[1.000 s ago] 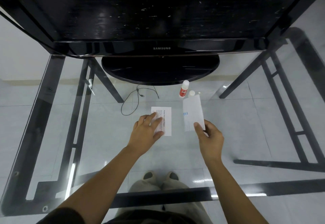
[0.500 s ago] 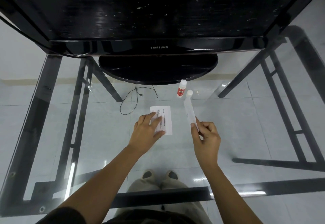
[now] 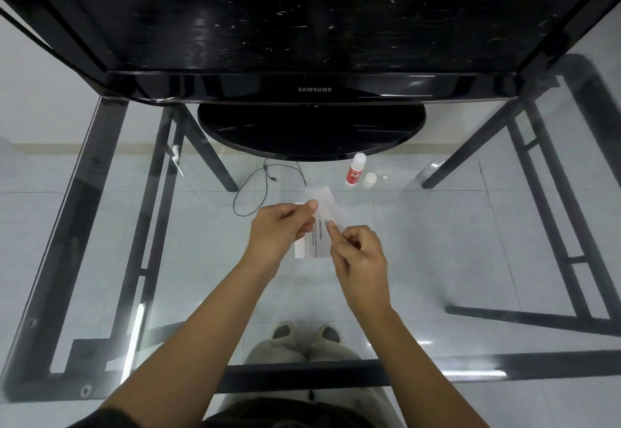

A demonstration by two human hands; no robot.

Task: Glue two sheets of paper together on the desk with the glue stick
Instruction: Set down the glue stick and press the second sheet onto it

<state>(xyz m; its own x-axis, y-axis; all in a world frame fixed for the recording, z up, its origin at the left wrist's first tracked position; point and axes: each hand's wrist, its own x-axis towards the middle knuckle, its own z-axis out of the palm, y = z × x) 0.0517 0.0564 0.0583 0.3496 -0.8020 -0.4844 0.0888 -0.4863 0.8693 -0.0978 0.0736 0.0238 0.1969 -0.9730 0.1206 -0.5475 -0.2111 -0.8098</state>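
Note:
A printed sheet [image 3: 317, 246] lies flat on the glass desk [image 3: 437, 259], partly under my hands. A second sheet [image 3: 327, 205] is held tilted just above it. My left hand [image 3: 280, 231] pinches this sheet's left edge with thumb and forefinger, and my right hand [image 3: 358, 254] pinches its near right edge. The glue stick [image 3: 353, 170], white with a red label, stands upright behind the sheets, uncapped. Its white cap [image 3: 369, 180] sits just to its right.
A black Samsung monitor [image 3: 312, 24] on a round base [image 3: 311, 131] fills the back of the desk. A thin black cable [image 3: 258, 189] loops left of the sheets. The desk's black frame bars [image 3: 336, 374] run along the front and sides. My knees show through the glass.
My right hand carried the second sheet leftward over the printed sheet. My left hand lifted off the printed sheet and took hold of the second sheet's left edge.

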